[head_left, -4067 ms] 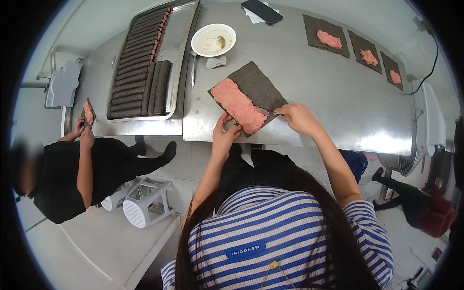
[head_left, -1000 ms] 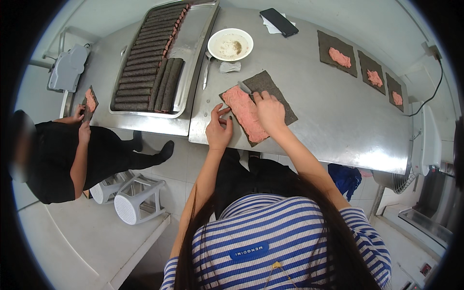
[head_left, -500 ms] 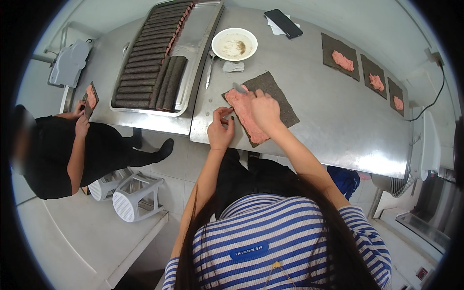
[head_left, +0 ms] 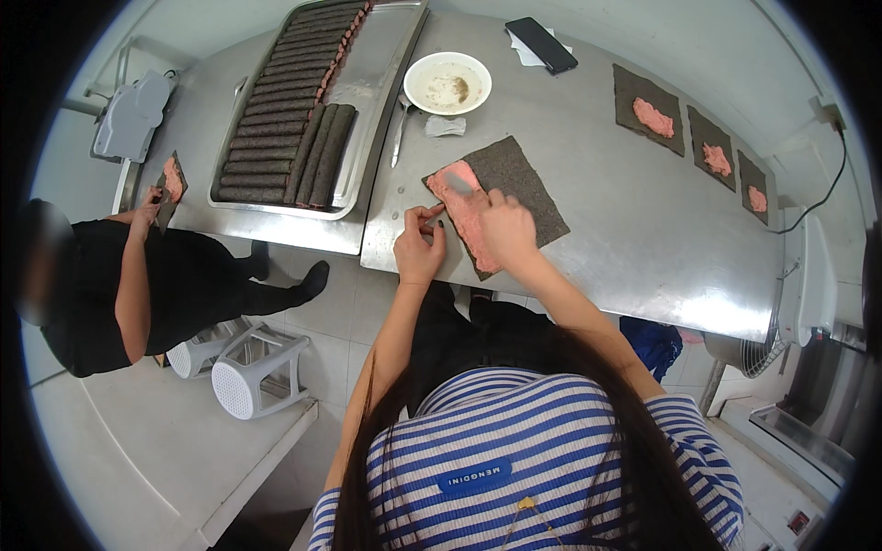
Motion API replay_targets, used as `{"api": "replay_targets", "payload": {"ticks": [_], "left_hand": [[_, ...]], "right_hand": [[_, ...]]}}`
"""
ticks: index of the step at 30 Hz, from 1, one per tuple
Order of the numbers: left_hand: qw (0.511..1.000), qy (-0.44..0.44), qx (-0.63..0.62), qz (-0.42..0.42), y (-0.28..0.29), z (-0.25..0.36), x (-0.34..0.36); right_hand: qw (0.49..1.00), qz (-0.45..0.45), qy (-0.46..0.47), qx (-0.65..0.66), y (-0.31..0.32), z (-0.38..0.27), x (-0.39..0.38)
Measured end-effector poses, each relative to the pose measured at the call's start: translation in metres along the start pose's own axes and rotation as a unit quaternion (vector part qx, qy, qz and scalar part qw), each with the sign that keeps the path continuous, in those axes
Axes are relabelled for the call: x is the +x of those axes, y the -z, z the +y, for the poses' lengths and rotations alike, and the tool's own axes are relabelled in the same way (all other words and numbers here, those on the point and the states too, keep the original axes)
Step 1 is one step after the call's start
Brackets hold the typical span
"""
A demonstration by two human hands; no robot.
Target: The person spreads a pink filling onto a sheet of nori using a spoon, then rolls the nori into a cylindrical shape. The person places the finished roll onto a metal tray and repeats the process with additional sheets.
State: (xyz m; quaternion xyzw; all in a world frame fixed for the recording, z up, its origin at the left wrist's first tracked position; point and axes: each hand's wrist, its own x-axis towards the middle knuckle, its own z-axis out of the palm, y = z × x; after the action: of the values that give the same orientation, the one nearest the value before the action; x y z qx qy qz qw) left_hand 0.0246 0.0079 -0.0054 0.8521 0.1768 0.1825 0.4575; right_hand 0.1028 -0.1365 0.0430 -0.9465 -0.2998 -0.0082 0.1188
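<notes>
On the steel table lies a dark seaweed-like sheet (head_left: 537, 197), its left part coated with pink paste (head_left: 478, 239). My left hand (head_left: 419, 246) is at the sheet's left edge, fingers curled and fingertips touching it. My right hand (head_left: 505, 230) grips a metal spreading tool (head_left: 457, 181), its blade on the paste near the upper left; the handle is mostly hidden under my fingers. Above the sheet are a crumpled pale scrap (head_left: 446, 127), a white bowl (head_left: 432, 78) with cloudy contents and a metal utensil (head_left: 398, 138) beside the bowl.
A tray (head_left: 354, 161) of dark rolls stands left. Several sheets with pink blobs (head_left: 654, 118) lie right, below a phone (head_left: 540, 44) on paper. At the left, a co-worker (head_left: 92, 294) in black holds another coated sheet (head_left: 172, 179). White stools (head_left: 239, 386) stand below.
My right hand has moved from the sheet's right corner toward its upper left, and the blade has just shifted slightly down along the paste. The co-worker's hands have also shifted.
</notes>
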Motion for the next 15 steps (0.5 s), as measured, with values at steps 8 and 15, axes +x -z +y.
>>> {"api": "replay_targets", "payload": {"ticks": [8,15], "left_hand": [[1.000,0.002,-0.025,0.005,0.000,-0.002,-0.002],[0.998,0.003,-0.059,0.005,-0.003,-0.007,0.000]], "right_hand": [[1.000,-0.004,0.009,0.015,0.020,0.011,-0.007],[0.995,0.062,0.078,0.014,-0.012,-0.003,-0.041]]}}
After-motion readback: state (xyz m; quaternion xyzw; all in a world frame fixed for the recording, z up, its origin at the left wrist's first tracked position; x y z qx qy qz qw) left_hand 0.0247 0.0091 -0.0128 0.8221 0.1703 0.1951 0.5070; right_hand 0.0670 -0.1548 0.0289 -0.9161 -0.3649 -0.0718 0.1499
